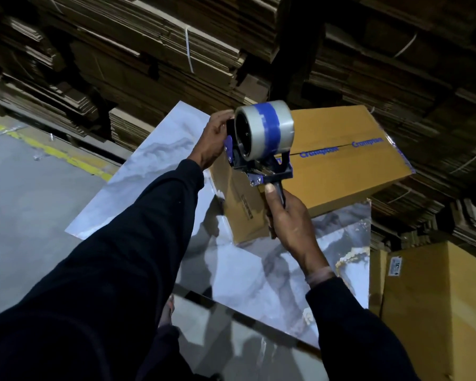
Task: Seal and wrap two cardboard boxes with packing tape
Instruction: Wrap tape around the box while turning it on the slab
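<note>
Brown cardboard box (338,160) — blue "Crompton" print; right hand (289,218) grips black tape dispenser (261,149), left hand (215,138) pinches its front.

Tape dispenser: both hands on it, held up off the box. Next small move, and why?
Probably lower the tape dispenser onto the cardboard box and start a strip. The right hand grips the handle, the left hand holds the roll side, and the dispenser hangs above the box, which lies on the marble-patterned table. Whether a tape end is free is unclear.
</note>
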